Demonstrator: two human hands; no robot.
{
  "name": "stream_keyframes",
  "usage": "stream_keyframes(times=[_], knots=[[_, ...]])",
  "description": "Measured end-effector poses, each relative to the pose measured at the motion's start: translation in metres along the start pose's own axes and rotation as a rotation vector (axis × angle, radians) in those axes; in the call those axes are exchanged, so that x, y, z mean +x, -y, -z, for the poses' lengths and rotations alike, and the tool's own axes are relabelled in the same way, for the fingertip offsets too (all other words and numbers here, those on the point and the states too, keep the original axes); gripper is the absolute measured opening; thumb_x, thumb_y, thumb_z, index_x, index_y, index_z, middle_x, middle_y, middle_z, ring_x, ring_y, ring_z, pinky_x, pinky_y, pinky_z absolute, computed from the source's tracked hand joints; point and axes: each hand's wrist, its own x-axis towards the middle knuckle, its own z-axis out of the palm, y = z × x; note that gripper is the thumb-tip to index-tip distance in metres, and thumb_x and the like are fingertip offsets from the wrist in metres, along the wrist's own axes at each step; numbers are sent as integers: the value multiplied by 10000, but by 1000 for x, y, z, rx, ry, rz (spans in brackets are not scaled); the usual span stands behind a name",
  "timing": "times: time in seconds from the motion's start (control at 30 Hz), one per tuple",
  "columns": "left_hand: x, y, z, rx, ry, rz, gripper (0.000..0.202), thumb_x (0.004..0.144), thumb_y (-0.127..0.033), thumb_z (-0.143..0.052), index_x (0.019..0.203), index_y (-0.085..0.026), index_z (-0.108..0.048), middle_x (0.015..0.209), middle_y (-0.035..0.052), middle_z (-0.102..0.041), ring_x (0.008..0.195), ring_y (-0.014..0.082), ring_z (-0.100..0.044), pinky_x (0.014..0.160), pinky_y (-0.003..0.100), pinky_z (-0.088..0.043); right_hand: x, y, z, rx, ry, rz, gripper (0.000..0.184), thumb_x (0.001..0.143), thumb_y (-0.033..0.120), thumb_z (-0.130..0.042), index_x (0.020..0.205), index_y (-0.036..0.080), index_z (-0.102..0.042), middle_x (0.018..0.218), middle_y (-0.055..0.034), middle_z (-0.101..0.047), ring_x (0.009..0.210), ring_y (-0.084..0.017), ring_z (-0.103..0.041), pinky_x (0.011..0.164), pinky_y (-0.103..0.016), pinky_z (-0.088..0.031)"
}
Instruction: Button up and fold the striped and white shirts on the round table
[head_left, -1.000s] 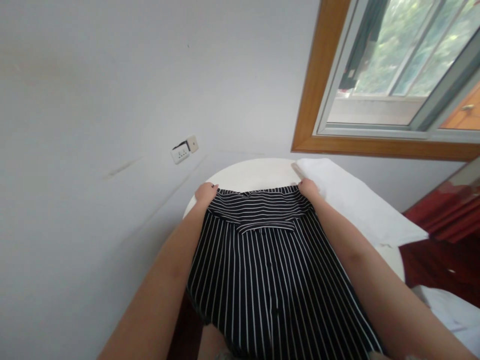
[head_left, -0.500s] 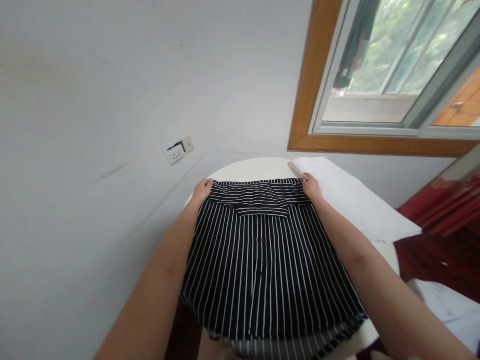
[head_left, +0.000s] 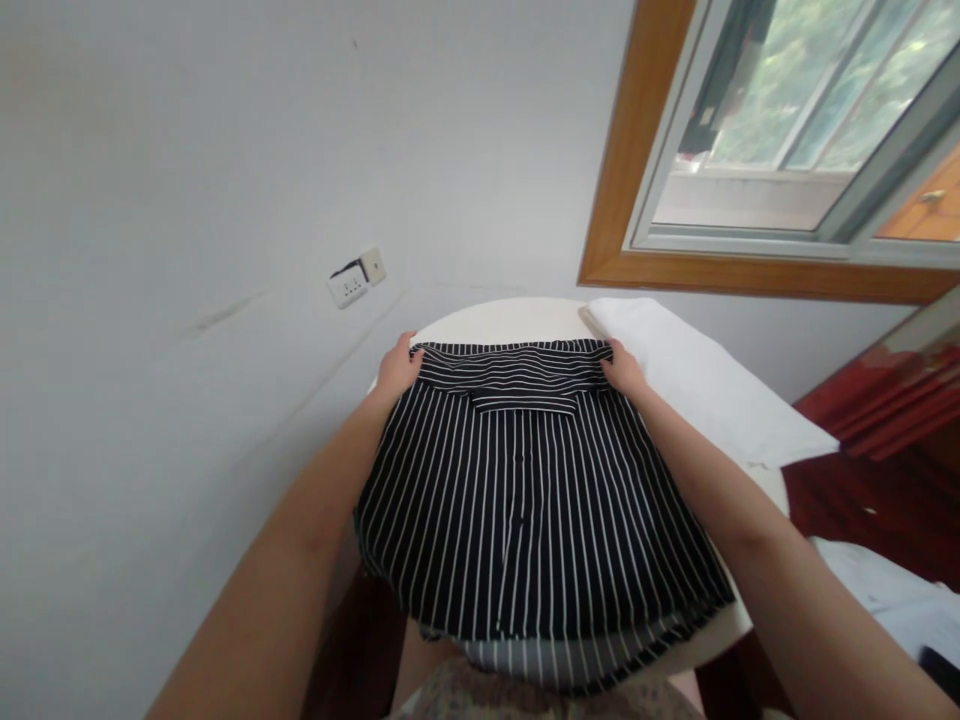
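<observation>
In the middle of the frame, our left hand and right hand are well apart, each gripping an upper corner of the black-and-white striped garment, which we hold spread over the white table, its hem near the bottom edge. Right of centre, a white cloth lies on the table beside our right hand, and left of centre we see a wall socket.

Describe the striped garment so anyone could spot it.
By the wall stands a white table. Over it spreads the garment, far corners gripped by the left hand and right hand. Black with white stripes, it contrasts with the plain white cloth alongside.
</observation>
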Motion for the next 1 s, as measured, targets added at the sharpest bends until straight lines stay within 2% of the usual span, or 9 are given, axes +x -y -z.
stream_keyframes(times=[0.17,0.27,0.37,0.43,0.6,0.67,0.77,0.87,1.0], knots=[[-9,2,1,-43,169,184,393,868,-257,-459,1251,-174,-494,849,57,-691,648,166,-649,725,279,-493,-10,-1,7,-15,-58,-34,476,805,132,-460,1280,128,-489,1160,-123,-622,1065,-242,-575,947,-357,-435],[-19,3,8,64,114,152,400,809,-304,-560,1177,-146,-558,972,135,-662,838,258,-646,778,353,-484,-25,-3,15,-167,-21,28,381,802,142,-486,1172,133,-579,1108,-142,-612,987,-247,-590,889,-364,-455],[-34,-19,13,210,-64,-103,454,807,-374,-573,1205,-158,-553,1233,202,-531,1136,357,-500,915,467,-409,-43,10,22,-333,-109,200,292,849,196,-468,1097,151,-615,1126,-179,-568,991,-287,-560,835,-416,-450],[-47,-49,12,194,-105,-318,431,847,-385,-520,1219,-167,-550,1322,188,-463,1224,342,-420,992,483,-346,-53,28,23,-375,-162,340,286,883,240,-441,1095,162,-617,1168,-182,-551,1069,-321,-508,868,-464,-418],[-81,-111,8,47,207,-828,409,900,-384,-435,1271,-232,-517,1368,86,-461,1250,224,-419,1061,403,-305,-75,65,17,-289,139,598,458,834,168,-465,1284,245,-514,1296,-88,-526,1182,-267,-466,995,-469,-348],[-90,-110,9,60,290,-928,445,874,-364,-475,1301,-239,-491,1381,79,-453,1258,220,-414,1066,402,-303,-82,66,18,-261,257,667,607,767,136,-512,1360,246,-436,1356,-75,-487,1223,-249,-450,1018,-436,-345],[-93,-88,12,122,297,-933,538,809,-208,-507,1343,-213,-445,1385,91,-450,1272,216,-401,1073,395,-297,-88,56,22,-246,328,764,656,742,146,-548,1381,197,-412,1378,-95,-471,1237,-233,-453,1022,-384,-358],[-85,-64,8,195,266,-876,543,780,-111,-475,1319,-183,-473,1336,100,-503,1250,208,-429,1056,386,-324,-90,52,24,-292,347,814,505,810,205,-541,1311,172,-493,1305,-107,-544,1168,-226,-522,975,-354,-397],[-74,-54,-4,195,254,-865,364,849,-159,-448,1186,-172,-586,1196,104,-608,1142,197,-522,1004,370,-391,-89,59,22,-410,299,833,255,886,240,-492,1092,178,-629,1080,-98,-666,1009,-230,-605,895,-359,-418]])
